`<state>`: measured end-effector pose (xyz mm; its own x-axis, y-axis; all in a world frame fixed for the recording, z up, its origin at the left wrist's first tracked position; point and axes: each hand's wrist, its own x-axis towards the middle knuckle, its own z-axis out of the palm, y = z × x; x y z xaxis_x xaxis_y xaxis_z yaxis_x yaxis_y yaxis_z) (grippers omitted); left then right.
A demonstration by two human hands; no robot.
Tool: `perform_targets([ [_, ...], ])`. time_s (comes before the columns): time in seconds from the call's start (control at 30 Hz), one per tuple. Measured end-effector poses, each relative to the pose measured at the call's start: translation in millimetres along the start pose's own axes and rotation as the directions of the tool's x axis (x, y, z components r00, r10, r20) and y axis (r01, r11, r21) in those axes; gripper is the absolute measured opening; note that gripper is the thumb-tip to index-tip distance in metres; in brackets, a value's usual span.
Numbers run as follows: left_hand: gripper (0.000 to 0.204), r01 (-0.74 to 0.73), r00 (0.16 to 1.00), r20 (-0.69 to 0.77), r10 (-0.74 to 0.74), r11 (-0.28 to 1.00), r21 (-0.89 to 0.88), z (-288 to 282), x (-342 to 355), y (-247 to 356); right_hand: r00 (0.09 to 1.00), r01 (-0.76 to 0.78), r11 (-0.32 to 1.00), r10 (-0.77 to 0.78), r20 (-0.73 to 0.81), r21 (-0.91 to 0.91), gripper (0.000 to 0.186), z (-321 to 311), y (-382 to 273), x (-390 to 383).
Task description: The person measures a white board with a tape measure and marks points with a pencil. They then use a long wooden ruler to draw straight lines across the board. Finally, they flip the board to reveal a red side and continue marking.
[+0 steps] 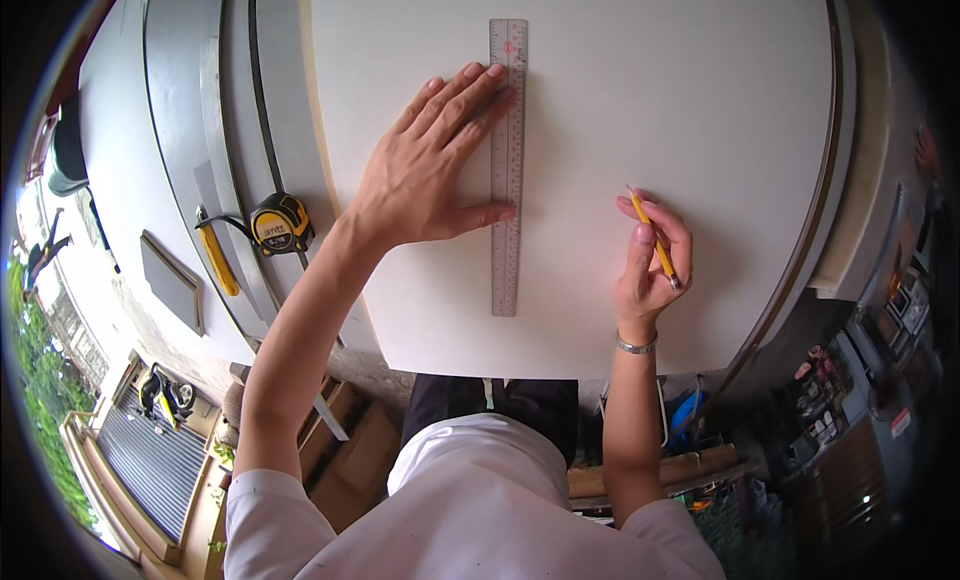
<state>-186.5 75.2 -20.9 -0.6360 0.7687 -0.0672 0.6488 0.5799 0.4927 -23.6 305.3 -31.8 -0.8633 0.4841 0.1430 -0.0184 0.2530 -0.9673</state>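
A clear ruler (506, 270) lies lengthwise on a large white board (600, 320), running from near me toward the far side. My left hand (430, 165) is spread over it, fingertips and thumb pressing on the ruler while the palm rests to its left. To the right of the ruler, my right hand (655, 260) holds a yellow pencil (651, 236) between thumb and fingers. The pencil's tip points up and away from me, its eraser end toward me, and it is apart from the ruler. A metal band circles my right wrist.
Left of the board lie a black and yellow tape measure (280, 225), a yellow utility knife (216, 255) and a small grey panel piece (172, 283). A dark strip (800, 250) runs along the board's right side. Shelves with assorted items stand at the far right.
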Motion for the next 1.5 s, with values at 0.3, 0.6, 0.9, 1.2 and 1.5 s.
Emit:
perform_targets([
  [0.3, 0.114, -0.012, 1.000, 0.009, 0.012, 1.000, -0.004, 0, 1, -1, 0.997, -0.041, 0.999, 0.040, -0.070, -0.018, 0.016, 6, -3, 1],
  [0.6, 0.112, -0.026, 1.000, -0.006, 0.026, 1.000, -0.012, -2, 2, -1, 0.998, 0.059, 0.993, -0.058, 0.015, -0.100, 0.016, 49, -5, 38],
  [0.9, 0.112, -0.029, 1.000, -0.001, 0.029, 0.999, -0.017, -4, 2, -1, 0.960, 0.274, 0.926, -0.247, 0.133, -0.259, 0.014, 75, -6, 67],
  [1.2, 0.113, -0.027, 1.000, 0.000, 0.027, 1.000, -0.014, -2, 2, -2, 0.952, 0.299, 0.918, -0.267, 0.152, -0.260, 0.015, 76, -3, 68],
  [1.5, 0.112, -0.028, 1.000, 0.007, 0.028, 0.999, -0.018, -3, 3, -1, 0.945, 0.319, 0.898, -0.279, 0.171, -0.301, 0.018, 76, -4, 68],
])
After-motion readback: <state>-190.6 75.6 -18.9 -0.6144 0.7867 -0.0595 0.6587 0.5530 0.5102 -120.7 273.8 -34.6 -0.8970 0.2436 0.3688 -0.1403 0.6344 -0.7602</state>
